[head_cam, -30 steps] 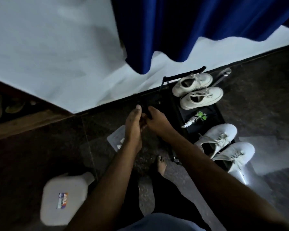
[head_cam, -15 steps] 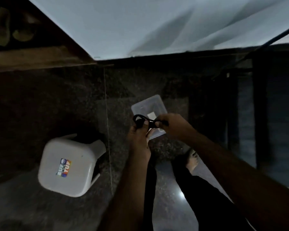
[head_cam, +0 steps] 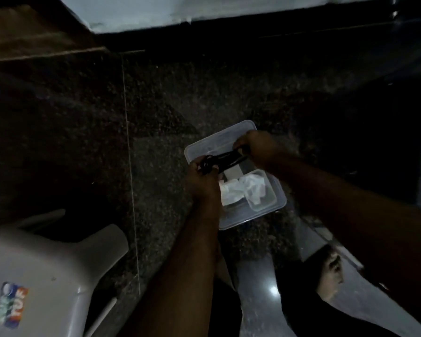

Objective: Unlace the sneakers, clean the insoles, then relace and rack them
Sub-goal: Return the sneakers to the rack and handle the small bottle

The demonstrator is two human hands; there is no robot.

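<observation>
Both hands have come lower and nearer since half a second ago, and the bundle they carry now hangs right over the clear plastic container (head_cam: 233, 142), which fills more of the view; the sneakers seen a second ago are out of sight. Left hand (head_cam: 201, 180) pinches the coiled end of a black shoelace (head_cam: 223, 159) between thumb and curled fingers, while the right hand (head_cam: 259, 148) grips the opposite end, so the lace runs taut and short between the two grips. Directly under the lace sits the open container, and below the left grip, toward the person, a crumpled white cloth (head_cam: 243, 189) lies inside it. Off to the left of both grips stands a white plastic stool (head_cam: 49, 276) with a coloured sticker, and a bare foot (head_cam: 331, 276) rests on the dark speckled floor (head_cam: 156, 117) beneath the right forearm. By my reading the unlacing stage is in hand: a removed lace is being gathered and stowed. Next move probably calls for lowering the bundle into the container and releasing both grips together, so the coil does not spring loose.
</observation>
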